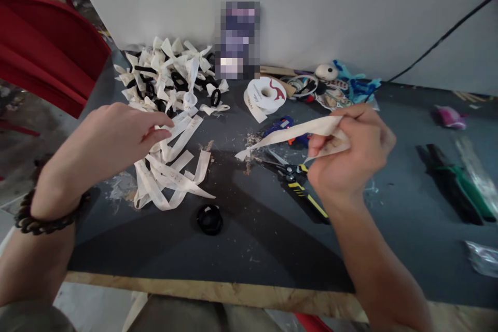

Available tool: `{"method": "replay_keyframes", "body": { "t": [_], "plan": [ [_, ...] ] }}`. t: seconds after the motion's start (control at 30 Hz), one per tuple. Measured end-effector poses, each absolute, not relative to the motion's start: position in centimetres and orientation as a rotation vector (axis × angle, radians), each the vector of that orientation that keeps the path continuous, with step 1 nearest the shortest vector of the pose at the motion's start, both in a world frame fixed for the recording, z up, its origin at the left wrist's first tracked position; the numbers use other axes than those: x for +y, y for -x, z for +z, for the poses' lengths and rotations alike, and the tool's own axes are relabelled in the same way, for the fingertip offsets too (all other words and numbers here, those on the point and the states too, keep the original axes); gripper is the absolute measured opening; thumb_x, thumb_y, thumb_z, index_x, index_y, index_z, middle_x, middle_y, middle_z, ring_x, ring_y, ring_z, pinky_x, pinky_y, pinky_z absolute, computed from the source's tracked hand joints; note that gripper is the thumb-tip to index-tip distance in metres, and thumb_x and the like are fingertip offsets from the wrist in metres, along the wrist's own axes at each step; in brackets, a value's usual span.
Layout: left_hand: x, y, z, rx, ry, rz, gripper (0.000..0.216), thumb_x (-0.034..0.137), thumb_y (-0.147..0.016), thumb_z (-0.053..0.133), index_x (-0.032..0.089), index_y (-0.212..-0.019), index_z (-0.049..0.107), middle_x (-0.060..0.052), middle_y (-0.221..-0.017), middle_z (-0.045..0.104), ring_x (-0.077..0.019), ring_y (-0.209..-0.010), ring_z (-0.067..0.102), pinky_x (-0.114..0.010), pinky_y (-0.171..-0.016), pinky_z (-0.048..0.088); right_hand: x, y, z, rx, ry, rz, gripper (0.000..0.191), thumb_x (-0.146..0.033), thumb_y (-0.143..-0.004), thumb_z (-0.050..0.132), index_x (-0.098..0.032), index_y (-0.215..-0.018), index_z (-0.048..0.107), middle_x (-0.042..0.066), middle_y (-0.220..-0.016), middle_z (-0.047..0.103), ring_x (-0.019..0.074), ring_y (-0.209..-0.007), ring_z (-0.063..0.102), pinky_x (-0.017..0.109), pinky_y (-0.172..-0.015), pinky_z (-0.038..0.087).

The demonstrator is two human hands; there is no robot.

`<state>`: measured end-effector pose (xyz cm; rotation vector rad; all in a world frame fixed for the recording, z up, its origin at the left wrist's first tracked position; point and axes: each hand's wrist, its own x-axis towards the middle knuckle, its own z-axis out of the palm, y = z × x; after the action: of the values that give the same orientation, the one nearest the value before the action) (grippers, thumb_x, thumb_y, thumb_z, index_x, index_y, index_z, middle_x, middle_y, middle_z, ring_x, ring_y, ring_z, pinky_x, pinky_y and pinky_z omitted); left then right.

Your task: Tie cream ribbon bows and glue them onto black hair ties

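Observation:
My right hand (352,150) is closed on a cream ribbon strip (299,130). The strip stretches left over the table, and its narrow end hangs above a patch of crumbs. My left hand (112,132), a beaded bracelet on its wrist, hovers over loose cut ribbon strips (171,187). Its thumb and forefinger are slightly apart with nothing visible between them; the other fingers are hidden. Below the strips lie black hair ties (210,219). Behind my left hand is a heap of cream bows (163,75) with black bands. Yellow-and-black pliers (298,187) rest left of my right wrist.
A ribbon spool (266,94) stands near the wall, with a blue glue gun (286,127) in front. Green-handled pliers (459,187) and a plastic packet (482,258) lie at right. A red chair (46,46) stands at left. A dark cable (436,44) crosses the wall.

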<state>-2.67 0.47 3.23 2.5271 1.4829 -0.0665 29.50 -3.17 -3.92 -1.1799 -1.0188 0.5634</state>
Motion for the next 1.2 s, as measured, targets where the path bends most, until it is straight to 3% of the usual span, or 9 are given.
{"method": "replay_keyframes", "body": {
  "t": [0.2,0.27,0.37,0.43,0.5,0.63,0.83,1.03,1.2],
  "plan": [
    [-0.2,1.0,2.5,1.284,-2.543,0.459,0.036,0.032,-0.108,0.05,0.024,-0.139,0.066,-0.006,-0.145,0.068,-0.0236,-0.115,0.069,-0.033,-0.097,0.05,-4.7,-28.8,-3.8,-1.339,1.059,0.814,0.012,-0.024,-0.095,0.063,-0.025,-0.089,0.073,-0.002,-0.065,0.072,0.013,-0.043,0.058,0.028,-0.043,0.044],
    [-0.6,0.0,1.8,1.056,-2.502,0.429,0.044,0.032,-0.107,0.053,0.023,-0.15,0.055,-0.008,-0.157,0.058,-0.0274,-0.141,0.057,-0.038,-0.111,0.047,-5.3,-28.5,-3.5,-1.537,1.026,0.926,0.013,-0.028,-0.1,0.062,-0.026,-0.098,0.075,-0.001,-0.073,0.077,0.0137,-0.049,0.065,0.027,-0.048,0.049],
    [-1.5,-1.5,0.6,0.768,-2.406,0.412,0.061,0.04,-0.101,0.066,0.029,-0.157,0.045,-0.008,-0.162,0.052,-0.0298,-0.151,0.046,-0.041,-0.118,0.043,-6.0,-27.9,-2.8,-1.915,0.972,0.91,0.014,-0.025,-0.101,0.063,-0.027,-0.105,0.076,-0.001,-0.078,0.079,0.0137,-0.058,0.071,0.026,-0.054,0.052],
    [-2.0,-2.2,-0.1,0.671,-2.304,0.376,0.061,0.039,-0.1,0.068,0.03,-0.156,0.047,-0.009,-0.151,0.063,-0.0277,-0.139,0.059,-0.037,-0.109,0.049,-6.2,-27.6,-2.6,-2.098,0.932,0.771,0.015,-0.022,-0.1,0.065,-0.028,-0.103,0.078,-0.003,-0.073,0.077,0.012,-0.056,0.067,0.025,-0.057,0.05],
    [-2.2,-2.4,-0.3,0.656,-2.193,0.27,0.049,0.033,-0.102,0.065,0.028,-0.149,0.053,-0.006,-0.126,0.077,-0.0213,-0.108,0.073,-0.028,-0.089,0.054,-6.2,-27.6,-2.6,-2.158,0.924,0.61,0.018,-0.021,-0.099,0.065,-0.031,-0.101,0.079,-0.005,-0.064,0.072,0.0107,-0.051,0.061,0.025,-0.056,0.048],
    [-1.5,-1.5,0.8,0.785,-2.045,0.04,0.024,0.023,-0.104,0.052,0.024,-0.125,0.065,0.002,-0.084,0.078,-0.0122,-0.065,0.068,-0.022,-0.06,0.045,-5.7,-28.2,-3.7,-2.185,0.931,0.346,0.027,-0.018,-0.096,0.067,-0.036,-0.109,0.081,-0.005,-0.064,0.073,0.0122,-0.052,0.062,0.027,-0.056,0.047],
    [-0.4,-0.4,1.8,1.015,-1.972,0.022,0.026,0.039,-0.105,0.05,0.021,-0.092,0.064,0.002,-0.074,0.074,-0.009,-0.048,0.052,-0.022,-0.047,0.035,-4.9,-28.8,-5.7,-2.306,0.973,0.252,0.048,-0.014,-0.097,0.063,-0.04,-0.137,0.071,-0.001,-0.103,0.085,0.0189,-0.081,0.077,0.035,-0.075,0.056],
    [-0.3,-0.8,0.3,1.086,-2.007,0.079,0.025,0.039,-0.104,0.052,0.021,-0.092,0.063,0.0,-0.081,0.08,-0.011,-0.053,0.064,-0.022,-0.051,0.04,-4.4,-28.6,-5.5,-2.337,1.06,0.491,0.038,-0.017,-0.101,0.058,-0.03,-0.132,0.076,0.0,-0.084,0.084,0.0163,-0.07,0.074,0.029,-0.068,0.055],
    [0.7,-0.7,-0.4,1.042,-1.903,-0.004,0.017,0.037,-0.1,0.055,0.022,-0.107,0.059,0.001,-0.083,0.082,-0.009,-0.043,0.053,-0.023,-0.049,0.038,-4.0,-28.7,-4.4,-1.987,1.256,1.206,0.031,-0.026,-0.1,0.065,-0.029,-0.127,0.078,0.002,-0.085,0.085,0.015,-0.065,0.077,0.023,-0.055,0.052]
  ]
}}
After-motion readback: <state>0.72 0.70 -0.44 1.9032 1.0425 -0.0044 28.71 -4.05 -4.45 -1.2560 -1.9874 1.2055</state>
